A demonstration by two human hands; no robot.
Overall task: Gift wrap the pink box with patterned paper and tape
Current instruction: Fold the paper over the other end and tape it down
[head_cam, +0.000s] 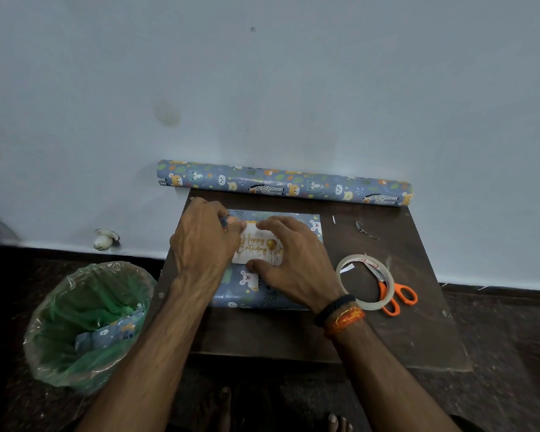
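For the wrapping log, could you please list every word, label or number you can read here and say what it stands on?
"Happy Birthday": gold script on the white card lying on the wrapped box, with the left hand and right hand on it.
Red writing inside the tape roll: too small and blurred to read.
Small dark mark at the left end of the paper roll: unreadable.

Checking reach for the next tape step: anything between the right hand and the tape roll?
Nothing visible. The right hand rests on the Happy Birthday card atop the wrapped box; the tape roll lies just to its right, against the orange scissors, with bare table between.
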